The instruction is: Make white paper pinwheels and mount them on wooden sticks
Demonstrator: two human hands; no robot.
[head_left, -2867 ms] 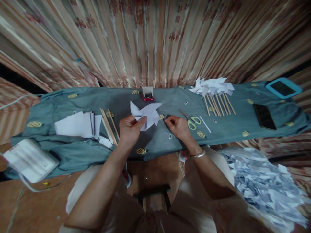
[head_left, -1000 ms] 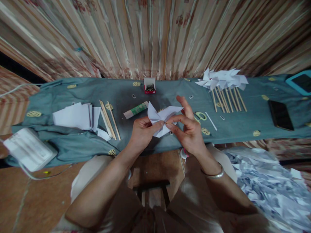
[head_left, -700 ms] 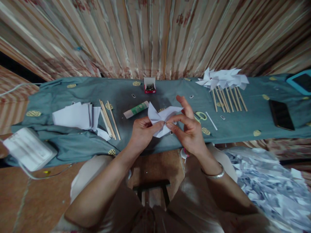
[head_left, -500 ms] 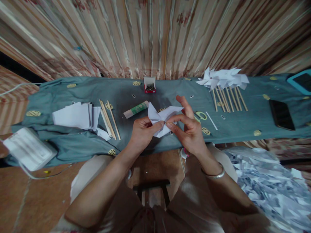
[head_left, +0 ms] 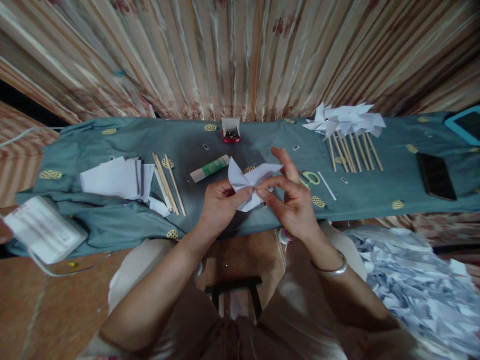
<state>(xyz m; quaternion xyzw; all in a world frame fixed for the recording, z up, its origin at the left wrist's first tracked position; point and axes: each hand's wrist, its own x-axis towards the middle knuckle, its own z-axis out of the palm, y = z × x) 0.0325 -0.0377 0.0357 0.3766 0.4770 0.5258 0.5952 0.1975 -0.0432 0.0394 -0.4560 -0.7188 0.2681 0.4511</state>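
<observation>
A white paper pinwheel is held between my two hands above the near edge of the cloth. My left hand grips its left side, with the thumb pressed near the centre. The thumb and index finger of my right hand pinch at the pinwheel's middle; the other fingers are raised. Whatever tiny piece sits between those fingertips is too small to make out. A glue stick lies beyond my left hand. Green-handled scissors lie just past my right hand, partly hidden by it.
A small red box of metal pins stands at the back. Paper sheets and wooden sticks lie left. Finished pinwheels on sticks, a phone and a white paper strip lie right. A white device sits far left; a paper heap is lower right.
Almost nothing differs. Both hands keep the same hold on the pinwheel, and the view has shifted very slightly.
</observation>
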